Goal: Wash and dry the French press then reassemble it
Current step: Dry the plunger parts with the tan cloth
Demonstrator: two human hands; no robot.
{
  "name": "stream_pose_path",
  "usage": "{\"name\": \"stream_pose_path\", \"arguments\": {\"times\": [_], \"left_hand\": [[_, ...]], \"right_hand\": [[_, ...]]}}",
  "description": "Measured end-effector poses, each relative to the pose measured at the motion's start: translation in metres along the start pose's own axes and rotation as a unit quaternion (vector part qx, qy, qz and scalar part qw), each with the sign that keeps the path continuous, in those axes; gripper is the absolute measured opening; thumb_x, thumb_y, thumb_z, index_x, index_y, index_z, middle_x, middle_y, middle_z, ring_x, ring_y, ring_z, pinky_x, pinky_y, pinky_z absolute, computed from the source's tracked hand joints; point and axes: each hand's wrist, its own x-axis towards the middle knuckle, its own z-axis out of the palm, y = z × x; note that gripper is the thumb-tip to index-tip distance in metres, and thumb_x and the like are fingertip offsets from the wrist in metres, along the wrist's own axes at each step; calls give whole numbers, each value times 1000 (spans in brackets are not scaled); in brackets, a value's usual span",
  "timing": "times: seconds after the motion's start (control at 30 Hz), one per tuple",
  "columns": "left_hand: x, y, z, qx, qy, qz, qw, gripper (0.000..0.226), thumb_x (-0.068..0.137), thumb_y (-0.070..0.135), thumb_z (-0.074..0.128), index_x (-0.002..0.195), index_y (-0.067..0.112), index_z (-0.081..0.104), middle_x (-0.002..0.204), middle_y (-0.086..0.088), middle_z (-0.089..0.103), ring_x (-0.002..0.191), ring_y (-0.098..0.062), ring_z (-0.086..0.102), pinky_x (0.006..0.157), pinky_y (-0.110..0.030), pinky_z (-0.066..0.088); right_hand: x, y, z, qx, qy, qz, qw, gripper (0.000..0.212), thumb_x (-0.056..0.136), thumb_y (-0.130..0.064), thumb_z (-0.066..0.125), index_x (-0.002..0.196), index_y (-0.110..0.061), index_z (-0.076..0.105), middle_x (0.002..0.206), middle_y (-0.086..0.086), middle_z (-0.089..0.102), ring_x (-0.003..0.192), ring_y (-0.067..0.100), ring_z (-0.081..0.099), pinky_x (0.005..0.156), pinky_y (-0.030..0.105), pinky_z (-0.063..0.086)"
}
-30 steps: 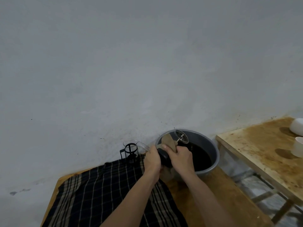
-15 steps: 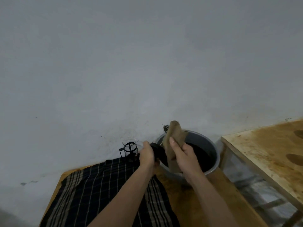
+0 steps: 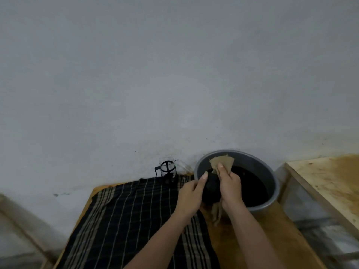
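A: Head view first: what is each hand doing over the basin?

B: Left hand (image 3: 189,195) holds the black lid (image 3: 211,189) of the French press, fingers curled round its left side and thumb laid up along the edge. Right hand (image 3: 230,186) pinches a tan cloth (image 3: 223,163) against the lid, fingers folded over the fabric with one fingertip pointing up. I judge the left steadies while the right wipes

A: Why hold it there and not over the table?

B: My guess is that drips then fall into the grey basin (image 3: 272,175), which holds dark liquid. The lid hangs at its near left rim, and a loose tail of the cloth dangles below the hands toward the wooden surface (image 3: 252,239)

A: Where is the rest of the press?

B: The glass carafe (image 3: 167,168) stands upright in its thin black frame, at the far edge of the checked cloth (image 3: 126,220), near the wall and left of the basin, apart from both hands. The plunger rod and filter I cannot make out; they may be hidden behind the cloth

A: Materials?

B: Lid looks matte, rounded, dark, probably plastic. The tan cloth is coarse and limp with a frayed top edge. The carafe is clear and thin-walled with a small spout, so likely fragile. The basin is smooth and round. The checked cloth is dark with pale stripes and lies flat, probably as a drying mat

A: How far along?

B: Mid-task, I'd say: the lid in hand, reassembly not begun
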Motion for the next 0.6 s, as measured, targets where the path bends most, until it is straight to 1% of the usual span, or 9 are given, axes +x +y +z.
{"name": "stream_pose_path", "arguments": {"times": [0.07, 0.17, 0.23, 0.33, 0.37, 0.43, 0.47, 0.53, 0.6], "left_hand": [[5, -2, -7, -11, 4, 7, 1000, 80, 72, 86, 44, 79, 9, 65, 81, -29, 64, 72, -23, 59, 70, -49, 53], [6, 13, -25, -70, 27, 6, 997, 60, 91, 62, 44, 83, 7, 65, 67, -14, 62, 56, -13, 61, 53, -29, 51], [9, 13, -34, -89, 31, 8, 996, 51, 98, 48, 42, 81, 7, 67, 63, -5, 62, 48, -7, 58, 49, -22, 47], [10, 10, -38, -84, 43, 8, 995, 48, 100, 41, 43, 74, 8, 66, 65, -5, 63, 60, -17, 59, 59, -31, 46], [10, 8, -37, -84, 46, 1, 995, 43, 102, 32, 41, 75, 8, 65, 68, -6, 64, 65, -20, 59, 60, -32, 46], [7, 8, -36, -68, 48, -10, 996, 38, 102, 23, 37, 77, 9, 63, 72, -6, 63, 67, -19, 57, 59, -31, 46], [6, 8, -36, -51, 41, -12, 998, 40, 102, 27, 35, 79, 10, 63, 75, -6, 65, 68, -18, 60, 60, -30, 49], [1, 9, -36, -21, 28, 1, 999, 45, 102, 39, 32, 91, 11, 67, 90, -7, 70, 82, -18, 66, 76, -36, 55], [-4, 13, -41, 40, 40, 63, 996, 49, 101, 47, 29, 98, 16, 66, 96, -2, 69, 90, -13, 64, 87, -38, 53]], "right_hand": [[-9, -4, 5, 34, 11, -24, 999, 23, 95, -34, 56, 90, -16, 69, 95, 12, 72, 91, 27, 68, 88, 48, 55], [-26, -16, 4, 106, 53, -47, 992, 16, 97, -39, 51, 96, -28, 62, 95, 2, 67, 94, 21, 63, 86, 38, 49], [-37, -24, 1, 100, 11, -69, 993, 18, 97, -45, 46, 93, -33, 59, 98, 1, 63, 94, 17, 60, 84, 37, 47], [-49, -24, 14, -81, -128, -147, 978, 22, 95, -38, 53, 108, -23, 64, 112, 3, 66, 102, 14, 59, 83, 27, 48], [-51, -17, 21, -172, -139, -206, 953, 26, 95, -31, 56, 116, -19, 64, 120, 0, 64, 110, 11, 57, 91, 25, 47], [-48, -3, 33, -272, -86, -309, 907, 27, 94, -23, 58, 119, -17, 64, 123, -4, 61, 116, 8, 53, 101, 26, 44], [-50, -4, 37, -269, -52, -323, 906, 19, 94, -21, 58, 111, -17, 66, 113, -3, 63, 106, 4, 56, 96, 22, 45], [-50, -8, 36, -240, -21, -319, 917, 7, 94, -20, 59, 89, -17, 64, 88, -2, 63, 80, -5, 56, 73, 7, 43], [-49, -15, 33, -203, -11, -277, 939, 17, 94, -22, 59, 80, -13, 63, 75, 0, 62, 67, -3, 56, 59, 5, 41]]}}
